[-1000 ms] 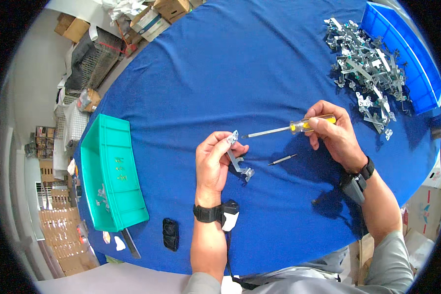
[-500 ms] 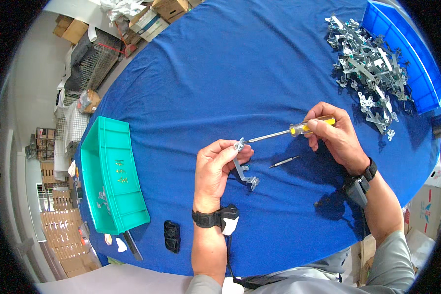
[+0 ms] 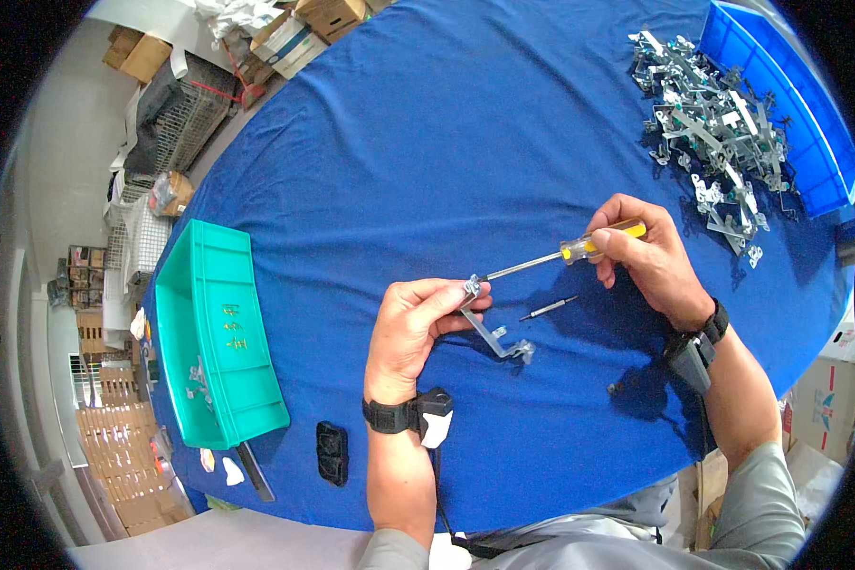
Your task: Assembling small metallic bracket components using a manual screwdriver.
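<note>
Between the thumb and fingers of my left hand (image 3: 410, 328) is one end of a metal bracket (image 3: 489, 334); its long arm slants down to the right, away from the hand. My right hand (image 3: 641, 249) is closed round the yellow and clear handle of a screwdriver (image 3: 532, 265). The shaft points left, and its tip meets the bracket's end by my left thumb; the exact contact is too small to make out. Below the shaft, a short thin metal bit (image 3: 548, 308) lies on the blue cloth.
A heap of metal brackets (image 3: 717, 123) lies at the far right beside a blue bin (image 3: 788, 95). On the left stands a green bin (image 3: 242, 380) with a few metal parts inside. A black case-like object (image 3: 332, 454) rests near the front edge of the blue tablecloth (image 3: 427, 142).
The bracket has turned in my left hand, its free end swinging right and outward. My left wrist has shifted slightly left. The screwdriver stays at the bracket's end.
</note>
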`<state>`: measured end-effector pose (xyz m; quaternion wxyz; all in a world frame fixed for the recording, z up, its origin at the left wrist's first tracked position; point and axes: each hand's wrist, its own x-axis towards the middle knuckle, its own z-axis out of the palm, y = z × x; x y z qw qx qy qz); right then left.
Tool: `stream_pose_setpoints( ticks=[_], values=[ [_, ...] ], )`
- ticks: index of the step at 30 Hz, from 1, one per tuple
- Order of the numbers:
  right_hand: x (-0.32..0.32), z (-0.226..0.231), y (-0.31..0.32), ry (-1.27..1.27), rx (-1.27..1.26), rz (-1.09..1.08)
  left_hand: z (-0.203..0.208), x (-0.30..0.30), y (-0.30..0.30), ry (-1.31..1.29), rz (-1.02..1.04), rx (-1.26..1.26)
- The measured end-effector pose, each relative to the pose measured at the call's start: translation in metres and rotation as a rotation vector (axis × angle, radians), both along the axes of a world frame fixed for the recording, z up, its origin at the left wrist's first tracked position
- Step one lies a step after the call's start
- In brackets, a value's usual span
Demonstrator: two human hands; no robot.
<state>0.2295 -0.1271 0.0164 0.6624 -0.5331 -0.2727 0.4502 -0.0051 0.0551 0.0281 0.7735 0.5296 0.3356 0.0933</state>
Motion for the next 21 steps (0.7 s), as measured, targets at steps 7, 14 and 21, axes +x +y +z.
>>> stream_pose_setpoints(
  ticks=[7, 14, 21],
  values=[
    [-0.001, -0.001, 0.0, -0.032, -0.015, 0.022, -0.003, 0.003, -0.001, 0.032, -0.023, 0.069],
    [-0.002, -0.002, 0.001, -0.043, -0.014, 0.033, -0.007, 0.001, 0.0, -0.007, 0.029, 0.032],
    [-0.001, 0.0, 0.0, -0.106, -0.074, 0.054, -0.011, 0.007, -0.006, 0.015, -0.008, 0.429]
  ],
)
